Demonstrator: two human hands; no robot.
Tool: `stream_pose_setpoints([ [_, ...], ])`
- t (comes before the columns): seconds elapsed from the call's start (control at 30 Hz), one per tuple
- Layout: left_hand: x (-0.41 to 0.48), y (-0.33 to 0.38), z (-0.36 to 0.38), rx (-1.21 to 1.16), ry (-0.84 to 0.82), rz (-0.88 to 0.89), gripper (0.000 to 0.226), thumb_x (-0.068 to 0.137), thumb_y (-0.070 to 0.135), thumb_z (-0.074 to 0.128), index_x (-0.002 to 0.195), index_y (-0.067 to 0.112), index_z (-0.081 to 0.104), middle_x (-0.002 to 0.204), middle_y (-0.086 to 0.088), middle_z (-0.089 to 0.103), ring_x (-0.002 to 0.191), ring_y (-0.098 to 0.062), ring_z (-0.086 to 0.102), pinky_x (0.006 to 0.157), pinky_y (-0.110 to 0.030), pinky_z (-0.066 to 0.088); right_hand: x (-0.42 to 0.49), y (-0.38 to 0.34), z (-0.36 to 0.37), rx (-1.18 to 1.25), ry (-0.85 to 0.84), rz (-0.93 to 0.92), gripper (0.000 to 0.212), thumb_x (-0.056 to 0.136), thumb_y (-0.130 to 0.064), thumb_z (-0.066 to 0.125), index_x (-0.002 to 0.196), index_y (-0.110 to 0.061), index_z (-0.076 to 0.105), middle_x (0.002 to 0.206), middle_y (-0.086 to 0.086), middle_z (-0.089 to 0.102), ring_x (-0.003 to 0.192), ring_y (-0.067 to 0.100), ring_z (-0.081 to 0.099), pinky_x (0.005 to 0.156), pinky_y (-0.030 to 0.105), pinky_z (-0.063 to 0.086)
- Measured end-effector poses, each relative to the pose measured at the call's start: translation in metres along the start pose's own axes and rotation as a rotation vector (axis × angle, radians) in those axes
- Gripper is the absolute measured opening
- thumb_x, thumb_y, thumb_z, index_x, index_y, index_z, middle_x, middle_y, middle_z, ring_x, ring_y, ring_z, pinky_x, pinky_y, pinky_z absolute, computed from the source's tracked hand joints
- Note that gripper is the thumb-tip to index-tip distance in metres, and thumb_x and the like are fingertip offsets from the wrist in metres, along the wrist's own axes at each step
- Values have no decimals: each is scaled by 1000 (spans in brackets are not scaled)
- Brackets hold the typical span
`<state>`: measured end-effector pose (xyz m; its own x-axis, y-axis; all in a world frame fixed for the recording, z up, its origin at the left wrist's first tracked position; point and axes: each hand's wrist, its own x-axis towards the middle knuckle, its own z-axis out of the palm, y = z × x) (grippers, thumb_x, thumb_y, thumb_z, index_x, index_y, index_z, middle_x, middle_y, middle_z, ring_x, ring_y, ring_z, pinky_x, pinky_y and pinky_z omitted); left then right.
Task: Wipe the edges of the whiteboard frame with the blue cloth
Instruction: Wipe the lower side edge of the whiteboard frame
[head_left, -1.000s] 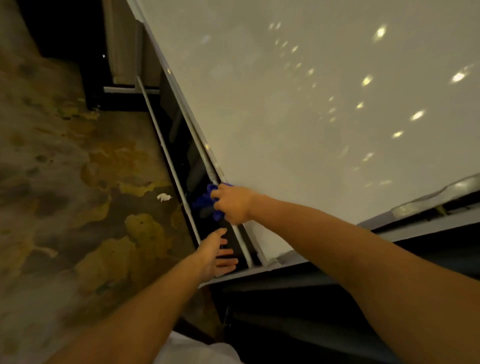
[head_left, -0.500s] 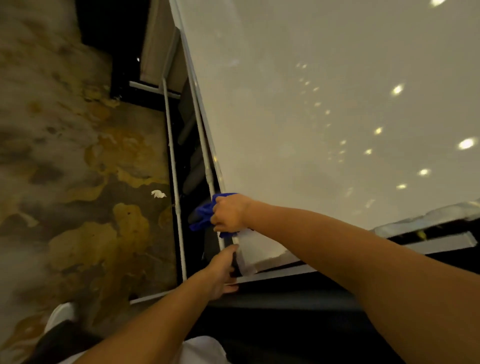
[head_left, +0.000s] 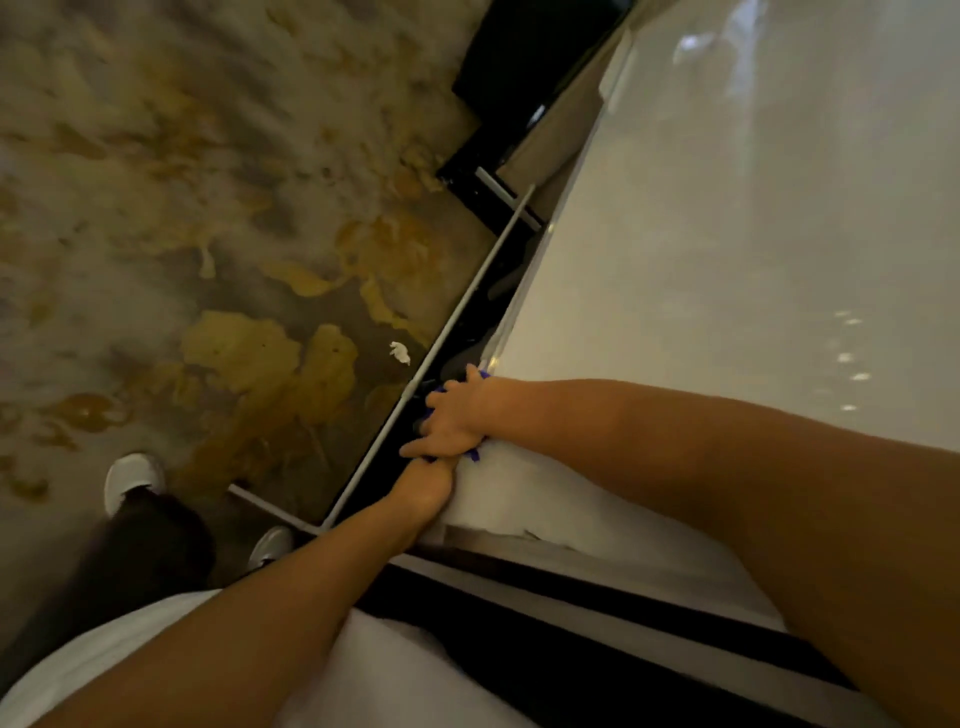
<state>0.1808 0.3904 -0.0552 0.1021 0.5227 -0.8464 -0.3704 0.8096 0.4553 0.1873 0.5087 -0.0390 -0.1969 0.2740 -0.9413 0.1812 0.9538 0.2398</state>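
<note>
Blue cloth (head_left: 475, 456): lay bunched under right hand (head_left: 453, 415), whose fingers curled over it, pressing it to whiteboard frame (head_left: 514, 317) near the lower corner. Left hand (head_left: 423, 486): sat just below, apparently steadying the board; grip hidden, cannot tell.

Blue cloth (head_left: 474, 456), mostly hidden, sits bunched against the whiteboard frame (head_left: 511, 317) edge.

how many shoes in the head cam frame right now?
2. One white shoe is on the patterned floor at lower left; the second shoe is by the stand's base bar, partly hidden.
</note>
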Motion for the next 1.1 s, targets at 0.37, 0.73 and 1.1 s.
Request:
stream_pose_setpoints([
  [0.37,-1,-5,3,297,229,312,38,102,35,30,96,12,60,102,-14,65,87,-27,59,80,-42,48,-16,16,-14,-44,55,99,72,95,-66,19,152,-22,27,161,11,15,143,41,21,115,59,17],
  [0.73,-10,-19,-3,192,280,327,43,98,45,37,72,16,57,77,-2,58,73,-17,56,71,-30,43,-33,69,-35,-392,66,87,45,103,-33,30,144,-17,40,149,14,37,135,39,32,111,58,28],
  [1.1,-3,-17,-5,235,326,336,47,98,44,34,81,9,61,90,-13,64,80,-24,60,81,-35,50,-41,78,-44,-394,47,140,43,104,-32,32,144,-16,37,149,13,35,134,38,33,108,56,31],
])
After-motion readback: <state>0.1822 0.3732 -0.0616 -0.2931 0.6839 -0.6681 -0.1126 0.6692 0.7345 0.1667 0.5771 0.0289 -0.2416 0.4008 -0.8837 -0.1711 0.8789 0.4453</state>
